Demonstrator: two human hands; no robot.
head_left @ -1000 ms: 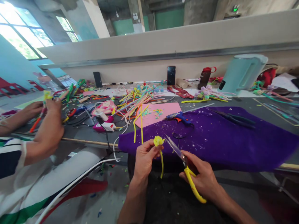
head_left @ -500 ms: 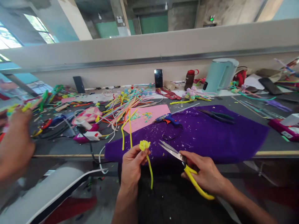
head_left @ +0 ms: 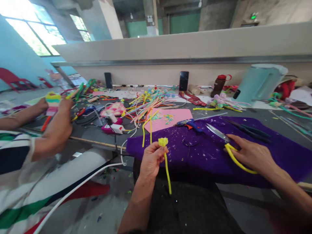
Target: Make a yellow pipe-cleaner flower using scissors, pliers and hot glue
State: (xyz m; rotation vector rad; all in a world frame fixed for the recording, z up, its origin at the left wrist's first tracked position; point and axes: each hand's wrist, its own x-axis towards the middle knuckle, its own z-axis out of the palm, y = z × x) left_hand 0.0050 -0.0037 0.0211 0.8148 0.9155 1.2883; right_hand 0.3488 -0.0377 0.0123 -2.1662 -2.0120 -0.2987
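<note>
So, L hand (head_left: 151, 161) pinches a yellow pipe-cleaner flower (head_left: 163, 142), stem (head_left: 168, 177) hanging below the grip; R hand (head_left: 252, 153), well apart, grips yellow-handled scissors (head_left: 219, 134) over purple cloth (head_left: 204, 146), can't tell if touching. Glue gun (head_left: 191, 125) farther back, btwn hands; dark pliers (head_left: 253, 131) just beyond R hand. Pink sheet (head_left: 182, 115) w/ scraps (head_left: 168, 119) beyond L hand.
</note>
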